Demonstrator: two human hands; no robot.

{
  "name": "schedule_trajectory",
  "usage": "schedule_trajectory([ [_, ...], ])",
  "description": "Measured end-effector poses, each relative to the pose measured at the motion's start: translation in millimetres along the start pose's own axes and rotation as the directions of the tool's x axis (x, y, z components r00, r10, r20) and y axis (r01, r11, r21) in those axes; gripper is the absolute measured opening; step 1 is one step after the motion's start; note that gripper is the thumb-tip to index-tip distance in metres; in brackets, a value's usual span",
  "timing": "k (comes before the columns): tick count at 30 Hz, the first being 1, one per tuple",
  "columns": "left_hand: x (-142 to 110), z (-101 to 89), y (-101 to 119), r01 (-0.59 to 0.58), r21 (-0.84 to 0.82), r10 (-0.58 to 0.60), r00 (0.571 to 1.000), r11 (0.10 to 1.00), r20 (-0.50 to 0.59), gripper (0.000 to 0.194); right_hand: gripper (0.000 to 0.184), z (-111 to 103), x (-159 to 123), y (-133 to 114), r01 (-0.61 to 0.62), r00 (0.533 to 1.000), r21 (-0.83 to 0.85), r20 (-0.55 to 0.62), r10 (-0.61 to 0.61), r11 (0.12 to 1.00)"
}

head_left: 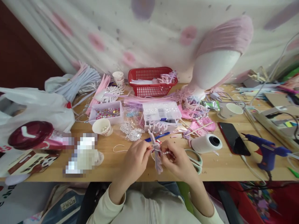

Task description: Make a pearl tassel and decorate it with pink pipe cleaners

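Lilac fuzzy piece (158, 165) was mid-build IMO: body bent to shape, pearl strand (167, 152) on it but prob. not secured. Held upright-ish between both hands, near front edge of counter (224, 169), approx. center. L hand (137, 154): fingertips pinched tight on the piece, poss. w/ thread too, can't tell. R hand (174, 155): fingers curled closed on the pearl strand against the piece.

Left to do, AFAICT: fixing + trimming; loose cord (119, 148) lay in a curl on the L.

Materials: piece = soft, fluffy pipe-cleaner-type strips; pearls = smooth, round, glossy. Just behind: slim blue pen (161, 136), clear plastic organizer (153, 109). R side: scissors (199, 161) w/ pale rounded handles, white thread cone (203, 143). Further back: red plastic mesh basket (153, 91) w/ pinkish fuzzy bits, maybe finished ones.
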State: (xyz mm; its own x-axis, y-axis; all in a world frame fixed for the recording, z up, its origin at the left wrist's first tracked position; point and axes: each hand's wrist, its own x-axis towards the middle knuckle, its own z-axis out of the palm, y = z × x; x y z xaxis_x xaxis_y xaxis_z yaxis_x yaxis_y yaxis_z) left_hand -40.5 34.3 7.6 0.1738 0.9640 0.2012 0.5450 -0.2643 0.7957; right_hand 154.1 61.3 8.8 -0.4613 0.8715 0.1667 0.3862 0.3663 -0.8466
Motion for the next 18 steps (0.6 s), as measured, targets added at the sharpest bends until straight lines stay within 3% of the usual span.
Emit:
schedule_trajectory([
  [2, -0.8, 0.3, 2.4, 0.050, -0.019, -0.049, 0.999, 0.999, 0.024, 0.015, 0.017, 1.4, -1.0, 1.2, -0.016, 0.999, -0.073, -0.040, 0.013, 0.997],
  [4, 0.2, -1.2, 5.3, 0.165, -0.090, -0.155, 0.981, 0.982, 0.115, 0.010, 0.016, 3.2, -1.7, 2.8, -0.020, 0.997, -0.131, -0.075, 0.010, 0.991],
  [8, 7.8, -7.8, 9.5, 0.371, -0.107, -0.327, 0.898, 0.922, 0.294, 0.021, 0.020, 6.9, -1.4, 6.6, 0.063, 0.996, -0.191, -0.056, -0.075, 0.980],
  [11, 15.1, -10.1, 7.8, 0.397, -0.066, -0.360, 0.881, 0.915, 0.308, 0.029, 0.019, 8.9, 2.0, 9.9, 0.048, 0.997, -0.231, -0.050, -0.061, 0.972],
  [14, 20.2, -5.7, 2.1, 0.392, -0.130, -0.341, 0.891, 0.911, 0.300, 0.027, 0.021, 12.3, 7.4, 16.3, 0.046, 0.998, -0.250, -0.040, -0.058, 0.967],
  [18, 23.8, 6.6, -8.7, 0.394, -0.327, -0.298, 0.904, 0.859, 0.306, 0.025, 0.023, 20.3, 14.0, 39.2, 0.169, 0.973, -0.226, -0.118, -0.199, 0.959],
])
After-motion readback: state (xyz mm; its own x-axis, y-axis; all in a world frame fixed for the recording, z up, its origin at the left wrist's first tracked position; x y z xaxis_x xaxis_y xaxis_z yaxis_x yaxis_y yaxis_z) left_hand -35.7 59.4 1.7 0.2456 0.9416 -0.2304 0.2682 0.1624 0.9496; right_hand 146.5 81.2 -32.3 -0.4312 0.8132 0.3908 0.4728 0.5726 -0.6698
